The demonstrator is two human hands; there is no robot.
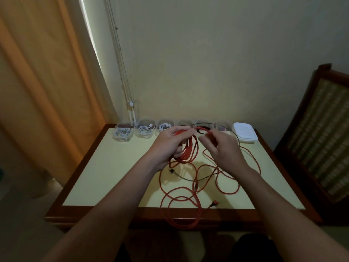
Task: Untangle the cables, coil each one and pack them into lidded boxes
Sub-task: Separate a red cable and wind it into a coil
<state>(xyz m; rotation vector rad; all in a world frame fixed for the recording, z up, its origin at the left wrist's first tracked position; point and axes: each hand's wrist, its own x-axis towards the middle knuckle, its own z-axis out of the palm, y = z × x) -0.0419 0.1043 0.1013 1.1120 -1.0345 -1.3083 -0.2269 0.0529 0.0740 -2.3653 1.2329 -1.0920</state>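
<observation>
My left hand grips a bundle of red cable loops above the middle of the table. My right hand pinches the same red cable's strand near the top of the coil. The rest of the red cable sprawls in loose loops over the table and hangs past its front edge, with its red plug lying near that edge. A thin dark cable with a dark plug lies tangled under the red loops. Along the back edge stand clear boxes, three of them holding coiled white cables.
A stack of white lids sits at the table's back right corner. The pale table top has a dark wooden rim. A wooden chair stands at the right, a curtain hangs at the left.
</observation>
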